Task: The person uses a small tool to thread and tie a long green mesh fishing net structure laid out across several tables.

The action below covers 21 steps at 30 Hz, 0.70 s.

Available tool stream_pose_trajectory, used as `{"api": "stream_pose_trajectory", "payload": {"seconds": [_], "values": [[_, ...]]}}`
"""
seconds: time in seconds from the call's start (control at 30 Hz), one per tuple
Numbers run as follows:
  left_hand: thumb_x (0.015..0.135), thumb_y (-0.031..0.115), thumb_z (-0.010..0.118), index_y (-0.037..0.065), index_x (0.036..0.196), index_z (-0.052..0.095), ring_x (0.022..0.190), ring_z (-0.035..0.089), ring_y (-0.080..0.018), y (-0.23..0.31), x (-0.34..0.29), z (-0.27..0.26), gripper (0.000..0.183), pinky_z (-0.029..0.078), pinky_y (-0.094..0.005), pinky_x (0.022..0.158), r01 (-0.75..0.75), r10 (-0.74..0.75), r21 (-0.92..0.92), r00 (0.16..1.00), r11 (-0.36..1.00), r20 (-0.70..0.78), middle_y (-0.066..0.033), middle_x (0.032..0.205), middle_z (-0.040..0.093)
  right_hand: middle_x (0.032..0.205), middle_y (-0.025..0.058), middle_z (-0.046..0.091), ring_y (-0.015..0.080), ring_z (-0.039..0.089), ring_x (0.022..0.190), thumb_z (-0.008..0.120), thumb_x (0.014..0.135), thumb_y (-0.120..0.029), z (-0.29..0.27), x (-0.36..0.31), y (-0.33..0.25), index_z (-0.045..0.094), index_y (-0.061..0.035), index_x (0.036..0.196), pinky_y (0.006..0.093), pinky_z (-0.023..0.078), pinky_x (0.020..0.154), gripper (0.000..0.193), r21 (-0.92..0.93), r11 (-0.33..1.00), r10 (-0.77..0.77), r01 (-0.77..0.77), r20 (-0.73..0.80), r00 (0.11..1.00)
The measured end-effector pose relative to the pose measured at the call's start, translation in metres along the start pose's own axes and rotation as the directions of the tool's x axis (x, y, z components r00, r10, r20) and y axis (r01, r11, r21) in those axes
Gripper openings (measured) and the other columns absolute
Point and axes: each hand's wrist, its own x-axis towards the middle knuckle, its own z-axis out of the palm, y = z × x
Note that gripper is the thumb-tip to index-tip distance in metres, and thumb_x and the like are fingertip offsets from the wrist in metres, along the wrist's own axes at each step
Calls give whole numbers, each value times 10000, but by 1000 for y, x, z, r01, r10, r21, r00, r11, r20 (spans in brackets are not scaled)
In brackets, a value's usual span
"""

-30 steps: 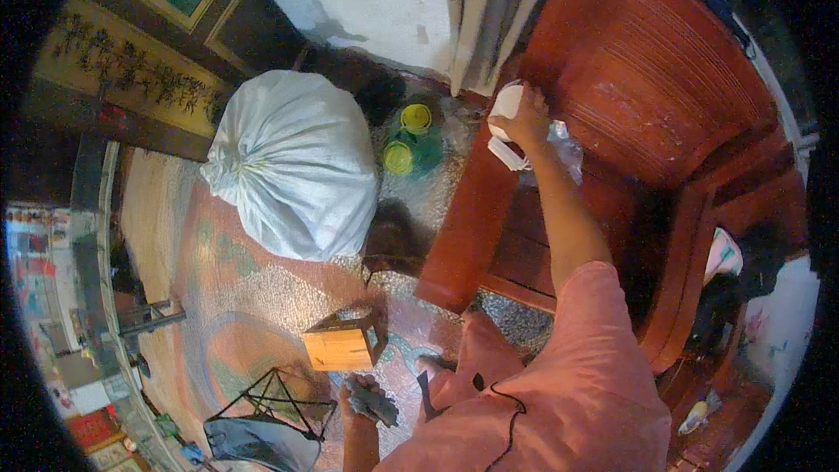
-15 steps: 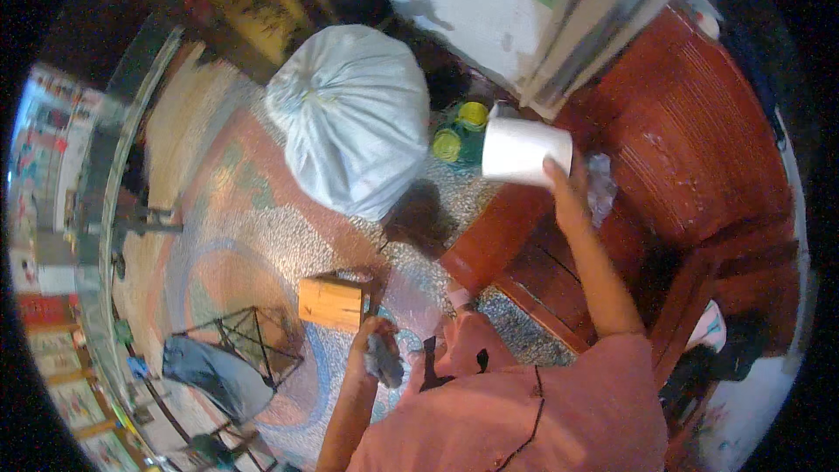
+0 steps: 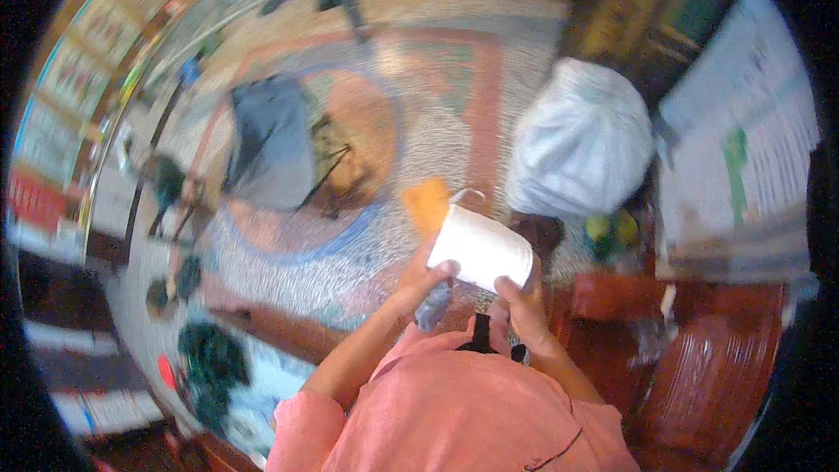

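Note:
A white paper roll (image 3: pixel 481 247) is held in front of my body, between both hands. My left hand (image 3: pixel 428 280) grips its left end, thumb on the near side. A crumpled grey-blue cloth (image 3: pixel 433 306) hangs from the same hand, under the thumb. My right hand (image 3: pixel 523 306) is closed on the roll's right end, its thumb lying along the near edge. A thin pale curl (image 3: pixel 469 196) sticks out at the roll's far left edge. Behind it, an orange-yellow wooden box (image 3: pixel 425 202) on the floor is partly covered by the roll.
A large, full pale-blue sack (image 3: pixel 581 144) stands on the pebbled floor, ahead and right. Yellow-topped green containers (image 3: pixel 612 232) sit beside it. A reddish wooden bench (image 3: pixel 721 332) is at the right. A folding stool with grey-blue fabric (image 3: pixel 271 144) stands at the left.
My view has swung left. The roll has come from my outstretched right hand to the front of my body, and my left hand now grips it too, still with the cloth.

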Motion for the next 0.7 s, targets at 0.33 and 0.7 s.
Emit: {"api": "stream_pose_trajectory", "payload": {"seconds": [0.33, 0.7], "values": [[704, 292, 699, -3, 1249, 339, 1051, 477, -225, -4, -156, -147, 716, 399, -323, 881, -35, 87, 116, 871, 993, -484, -156, 1141, 486, 1053, 73, 547, 140, 512, 966, 570, 841, -142, 190, -18, 0, 479, 2, 1141, 284, 408, 839, 345, -134, 991, 59, 6, 480, 875], [719, 175, 682, 69, 1302, 326, 1094, 459, -178, -52, -251, -238, 691, 370, -313, 930, -230, -59, -227, 568, 946, -821, -97, 1212, 468, 1067, 118, 582, 241, 548, 999, 616, 745, -80, 319, -24, -27, 538, -47, 1116, 336, 413, 865, 381, -205, 948, 213, 242, 977, -10]]}}
